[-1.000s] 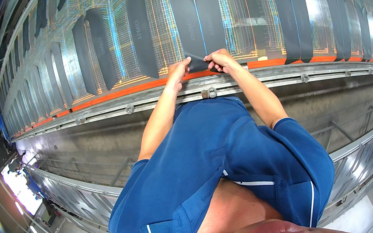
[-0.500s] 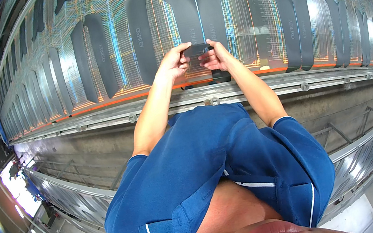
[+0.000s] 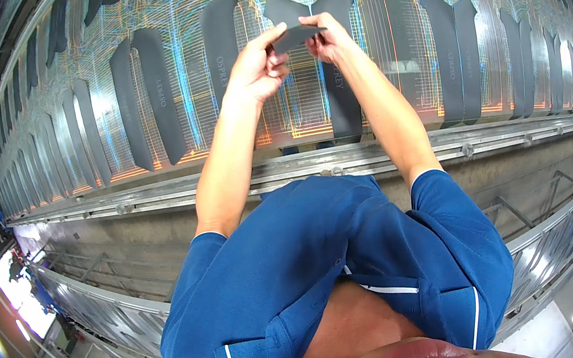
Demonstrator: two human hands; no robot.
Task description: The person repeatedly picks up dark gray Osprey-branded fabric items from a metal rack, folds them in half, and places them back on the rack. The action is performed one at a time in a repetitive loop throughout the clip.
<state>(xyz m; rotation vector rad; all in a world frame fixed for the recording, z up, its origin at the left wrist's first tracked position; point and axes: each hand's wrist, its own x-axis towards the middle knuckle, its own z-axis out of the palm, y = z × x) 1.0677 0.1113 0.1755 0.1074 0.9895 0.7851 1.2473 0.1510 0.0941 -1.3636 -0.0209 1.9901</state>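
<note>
Both hands hold the near end of a dark grey flat strip (image 3: 296, 36) above the long table. My left hand (image 3: 259, 63) pinches its left corner between thumb and fingers. At the right corner, my right hand (image 3: 332, 38) grips it the same way. The held end curves upward, and the far part of the strip reaches away behind the hands. Right beside it lies a matching dark grey strip (image 3: 343, 99), partly covered by my right hand and wrist.
More dark strips (image 3: 223, 61) lie in pairs and singly along both sides of the table (image 3: 206, 143), whose surface carries thin orange, blue and yellow lines. A metal rail (image 3: 285, 171) edges the near side, close to my body.
Both hands have moved farther from my body with the strip's near end, drawing it back over itself. Lined table surface now shows where that end was.
</note>
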